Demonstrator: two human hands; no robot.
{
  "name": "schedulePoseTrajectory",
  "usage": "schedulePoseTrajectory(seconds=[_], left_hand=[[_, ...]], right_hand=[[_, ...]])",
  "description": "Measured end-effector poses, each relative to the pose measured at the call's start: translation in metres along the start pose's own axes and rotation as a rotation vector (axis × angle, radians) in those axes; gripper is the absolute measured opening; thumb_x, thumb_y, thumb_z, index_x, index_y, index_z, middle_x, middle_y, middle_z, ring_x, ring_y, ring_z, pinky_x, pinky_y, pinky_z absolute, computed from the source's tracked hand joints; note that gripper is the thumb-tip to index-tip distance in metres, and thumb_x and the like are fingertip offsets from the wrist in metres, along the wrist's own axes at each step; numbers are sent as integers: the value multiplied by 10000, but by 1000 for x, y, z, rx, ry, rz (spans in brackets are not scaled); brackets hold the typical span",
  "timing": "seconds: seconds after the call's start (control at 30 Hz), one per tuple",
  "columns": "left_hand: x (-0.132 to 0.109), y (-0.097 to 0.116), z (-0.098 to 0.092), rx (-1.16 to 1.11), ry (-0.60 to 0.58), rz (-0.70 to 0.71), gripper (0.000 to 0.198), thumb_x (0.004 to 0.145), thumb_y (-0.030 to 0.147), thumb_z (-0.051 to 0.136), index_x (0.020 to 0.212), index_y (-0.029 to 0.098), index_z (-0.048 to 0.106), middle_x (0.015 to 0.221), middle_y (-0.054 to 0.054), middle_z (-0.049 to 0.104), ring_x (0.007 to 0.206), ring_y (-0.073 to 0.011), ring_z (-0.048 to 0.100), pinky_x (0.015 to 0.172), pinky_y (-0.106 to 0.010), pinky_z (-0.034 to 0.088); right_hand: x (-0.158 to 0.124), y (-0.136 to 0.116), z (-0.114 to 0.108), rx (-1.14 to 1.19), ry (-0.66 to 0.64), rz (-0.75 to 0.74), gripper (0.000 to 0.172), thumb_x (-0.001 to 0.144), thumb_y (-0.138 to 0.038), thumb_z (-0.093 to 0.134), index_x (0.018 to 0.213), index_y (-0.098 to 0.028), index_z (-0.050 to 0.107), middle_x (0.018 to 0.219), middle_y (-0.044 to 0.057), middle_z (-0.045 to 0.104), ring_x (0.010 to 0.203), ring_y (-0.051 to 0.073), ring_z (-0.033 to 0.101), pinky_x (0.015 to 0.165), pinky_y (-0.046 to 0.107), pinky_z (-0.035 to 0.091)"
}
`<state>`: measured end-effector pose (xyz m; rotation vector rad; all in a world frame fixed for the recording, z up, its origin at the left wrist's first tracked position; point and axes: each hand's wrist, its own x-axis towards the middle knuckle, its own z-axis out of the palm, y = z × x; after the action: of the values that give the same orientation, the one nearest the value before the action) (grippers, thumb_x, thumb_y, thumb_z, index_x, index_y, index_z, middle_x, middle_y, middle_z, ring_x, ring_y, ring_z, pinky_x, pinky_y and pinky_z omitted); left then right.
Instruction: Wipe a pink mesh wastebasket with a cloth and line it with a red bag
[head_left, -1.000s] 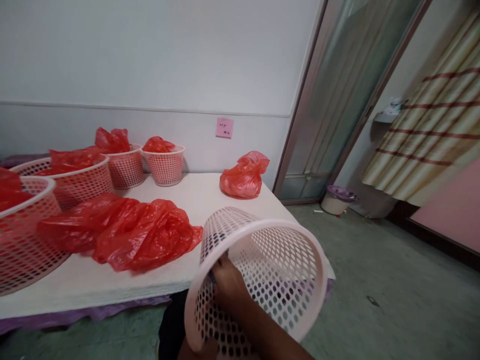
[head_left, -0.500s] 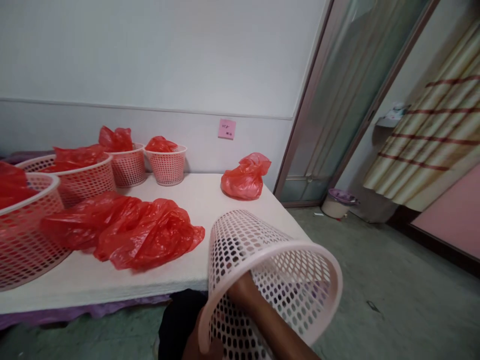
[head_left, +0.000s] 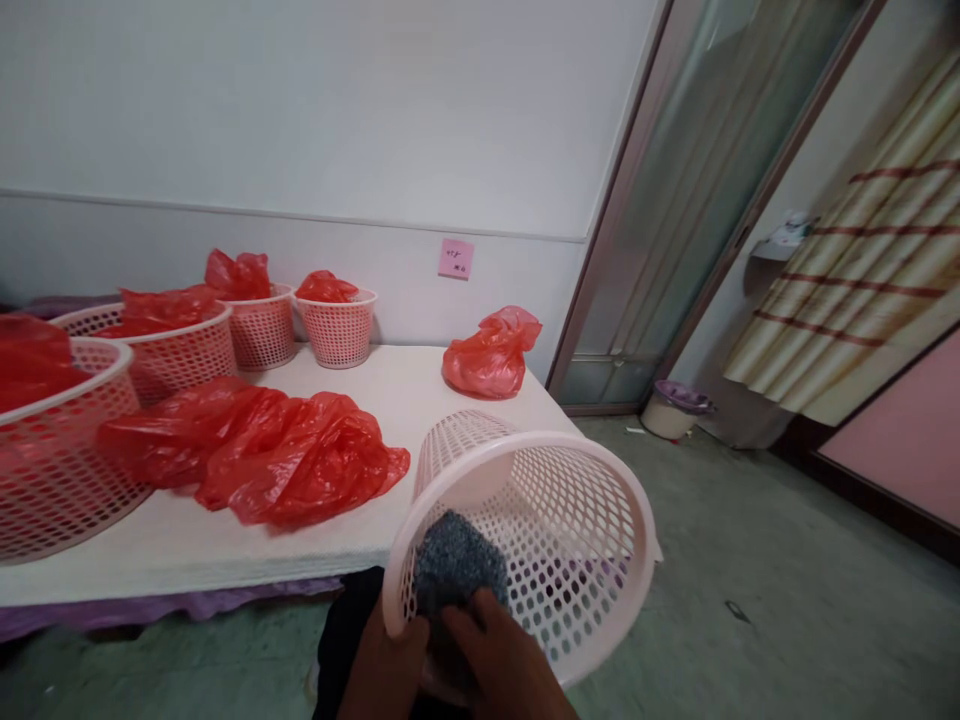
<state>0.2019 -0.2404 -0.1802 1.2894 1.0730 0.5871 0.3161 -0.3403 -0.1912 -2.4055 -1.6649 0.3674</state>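
Note:
A pink perforated basket [head_left: 577,530] is tilted with its opening towards me, just off the front corner of the white-covered table [head_left: 405,390]. My left hand [head_left: 386,665] grips its lower rim from the left. My right hand [head_left: 499,660] sits at the rim beside it, fingers closed on a dark grey cloth [head_left: 457,565] that rests against the basket's inner wall. Both wrists run out of the bottom of the view.
Crumpled red plastic bags [head_left: 300,460] lie on the table, and another red bag [head_left: 491,355] lies near the far corner. Several pink baskets [head_left: 337,325] holding red bags stand along the left and back. A glass door [head_left: 675,200], a small floor bin [head_left: 675,405] and a striped curtain [head_left: 862,260] are to the right.
My right hand has drawn back from deep inside the basket to its rim, and the grey cloth now shows. The basket's opening has swung more towards me.

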Motion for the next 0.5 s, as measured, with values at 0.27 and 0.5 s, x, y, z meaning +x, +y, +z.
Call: schedulePoseTrajectory(seconds=[0.27,0.5], left_hand=[[11,35,-21,34,-100,179,541,657,93,472,1182,149,587,1098,-68,711,1067,-239,635,950,-343,464],[30,64,-22,173,-92,240,415,738,226,515,1144,184,588,1086,-57,702,982,-237,652,955,-360,457]], right_hand=[[-30,48,1,-444,400,-208,252,725,-158,684,958,-253,669,882,53,680,761,236,613,657,329,450],[-28,52,11,-481,672,-321,424,710,-304,690,1124,-295,601,1022,80,664,839,253,562,711,356,473]])
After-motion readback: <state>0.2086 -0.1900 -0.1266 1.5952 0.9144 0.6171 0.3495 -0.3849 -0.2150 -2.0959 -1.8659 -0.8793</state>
